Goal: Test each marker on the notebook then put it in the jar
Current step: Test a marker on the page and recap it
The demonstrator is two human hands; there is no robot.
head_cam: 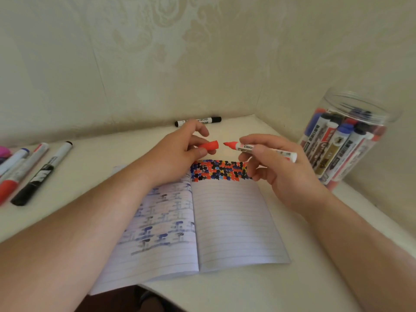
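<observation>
An open lined notebook (229,224) lies on the white table, with a band of red, blue and black marks across the top of its right page. Above that band my right hand (276,167) grips an uncapped red marker (267,150), tip pointing left. My left hand (177,152) pinches the marker's red cap (209,145), its open end facing the tip a short gap away. A clear plastic jar (346,140) stands at the right, holding several markers.
Several capped markers (42,172) lie on the table at the left. One black marker (198,121) rests against the wall behind my hands. Walls close off the back and the right. The table's front edge (171,296) runs just below the notebook.
</observation>
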